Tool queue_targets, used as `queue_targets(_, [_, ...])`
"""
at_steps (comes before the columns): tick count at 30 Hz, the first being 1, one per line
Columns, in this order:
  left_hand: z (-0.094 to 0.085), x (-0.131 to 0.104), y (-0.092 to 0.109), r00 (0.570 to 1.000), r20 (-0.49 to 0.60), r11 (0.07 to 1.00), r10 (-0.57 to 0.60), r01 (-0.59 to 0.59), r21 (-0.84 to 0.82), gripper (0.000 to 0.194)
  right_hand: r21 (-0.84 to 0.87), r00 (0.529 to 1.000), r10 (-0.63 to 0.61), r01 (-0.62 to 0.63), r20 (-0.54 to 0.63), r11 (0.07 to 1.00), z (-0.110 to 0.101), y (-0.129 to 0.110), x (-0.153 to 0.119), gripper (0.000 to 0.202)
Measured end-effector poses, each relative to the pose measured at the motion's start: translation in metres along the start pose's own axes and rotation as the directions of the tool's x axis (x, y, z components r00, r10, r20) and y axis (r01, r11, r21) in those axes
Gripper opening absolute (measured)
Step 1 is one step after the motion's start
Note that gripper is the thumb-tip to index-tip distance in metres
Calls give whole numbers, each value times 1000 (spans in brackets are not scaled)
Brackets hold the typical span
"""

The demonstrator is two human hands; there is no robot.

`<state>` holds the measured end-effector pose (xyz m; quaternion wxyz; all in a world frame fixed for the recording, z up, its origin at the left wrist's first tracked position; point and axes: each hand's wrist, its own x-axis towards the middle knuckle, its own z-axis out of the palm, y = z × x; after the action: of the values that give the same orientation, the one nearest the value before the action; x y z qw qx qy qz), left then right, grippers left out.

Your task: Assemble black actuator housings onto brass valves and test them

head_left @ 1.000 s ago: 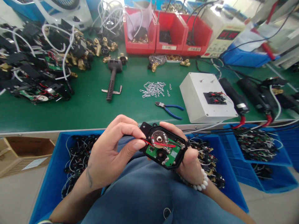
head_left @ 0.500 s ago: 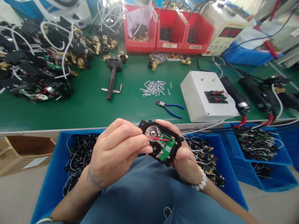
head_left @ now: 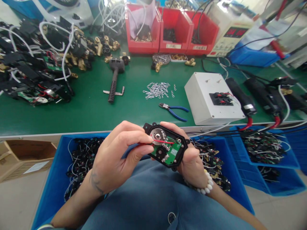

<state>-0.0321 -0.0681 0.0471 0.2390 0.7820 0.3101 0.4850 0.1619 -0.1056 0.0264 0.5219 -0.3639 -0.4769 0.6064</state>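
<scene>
A black plastic housing (head_left: 180,156) with a green circuit board (head_left: 173,152) inside is held above my lap, its inner side facing up. My right hand (head_left: 192,161) is wrapped round its right end, thumb on the near edge. My left hand (head_left: 120,156) is at the left end, thumb and forefinger pinched on a red wire (head_left: 160,141) that runs across to the board. A round metal disc (head_left: 157,135) sits in the housing near those fingertips. The left hand's other fingers are partly hidden behind the forefinger and thumb.
Blue-handled cutters (head_left: 176,111), metal clips (head_left: 157,90), a black mallet (head_left: 115,76) and a grey box (head_left: 213,99) are on the green bench (head_left: 88,118). Red bins (head_left: 144,46) stand behind. Assemblies (head_left: 35,70) are piled at left. A blue crate (head_left: 55,172) is below the bench.
My left thumb and forefinger have shifted from the housing's lower left edge up onto the red wire's left end. The right hand still holds the housing, nearly unmoved.
</scene>
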Motion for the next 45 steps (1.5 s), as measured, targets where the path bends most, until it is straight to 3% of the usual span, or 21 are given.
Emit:
queue_targets(9, [-1,2,3,1000,8,1000,29,-29,7,14,-16,1000,11,-11,5,1000,0,0,-1,63])
queue_targets(14, [-1,1,3,999,8,998,43,-43,39,22,-13,999,50,-50,5,999,-2,-2,-2,61])
queue_targets(18, [0,-1,2,997,-11,995,74,-73,67,29,-43,995,95,-96,-16,994,-3,0,-5,70])
queue_targets(23, [8,7,-13,988,56,963,142,-151,223,21,138,983,177,-169,-52,976,0,6,7,62])
queue_targets(26, [8,22,-42,990,108,928,87,-120,352,23,277,944,317,-281,-93,919,1,11,23,50])
queue_targets(30, [-14,54,-104,995,-69,837,-74,100,538,29,350,901,412,-344,-139,871,-1,16,43,46])
queue_targets(33, [-42,83,-151,931,-228,675,-285,364,642,30,363,912,393,-328,-120,872,-1,17,52,48])
queue_targets(35, [-59,101,-180,886,-285,600,-365,458,655,32,359,919,376,-315,-115,879,0,18,55,64])
queue_targets(37, [-74,116,-206,848,-304,571,-435,521,634,29,329,927,360,-310,-104,892,2,20,56,81])
queue_targets(40, [-86,129,-238,798,-336,553,-500,593,585,29,246,940,334,-310,-64,918,4,24,54,87])
queue_targets(45, [-86,133,-261,768,-335,586,-546,635,502,36,156,937,349,-340,-31,927,3,32,47,83])
